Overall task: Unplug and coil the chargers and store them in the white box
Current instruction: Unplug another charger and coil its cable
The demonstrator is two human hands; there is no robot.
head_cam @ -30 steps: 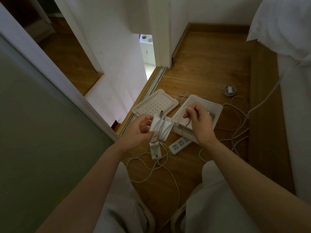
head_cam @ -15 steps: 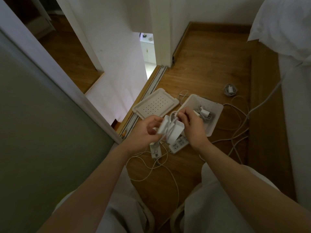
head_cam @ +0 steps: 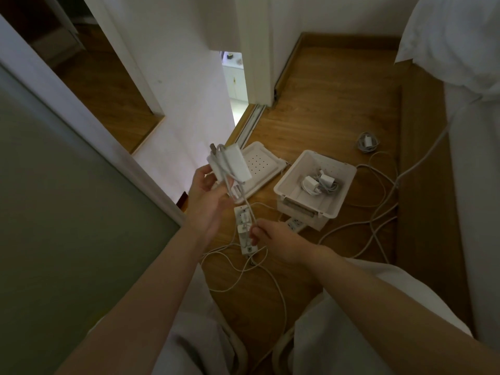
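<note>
The left hand (head_cam: pixel 208 194) is raised at about 10 o'clock from the view's centre and grips a white charger (head_cam: pixel 232 165), which has several turns of cable (head_cam: pixel 249 212) wound round it. From the charger the cable drops toward 5 o'clock to the right hand (head_cam: pixel 280 239), whose thumb and fingertips pinch it just above a power strip (head_cam: pixel 247 249) lying on the wood floor (head_cam: pixel 324 117). The white box (head_cam: pixel 303 212) sits open on the floor at 1 o'clock from the right hand, well apart from the held charger. Coiled chargers (head_cam: pixel 319 182) lie inside it, near its far end. Its perforated lid (head_cam: pixel 259 169) lies flat on the floor at the box's 9 o'clock, just beside it and partly behind the held charger. A second strip (head_cam: pixel 296 225) pokes out from under the box's near corner. At 1 o'clock from the box another coiled charger (head_cam: pixel 366 142) rests on the floor, apart from it. Loose cables (head_cam: pixel 378 212) loop over the floor at the box's 4 o'clock, and more trail round the first strip toward the person's knees.
</note>
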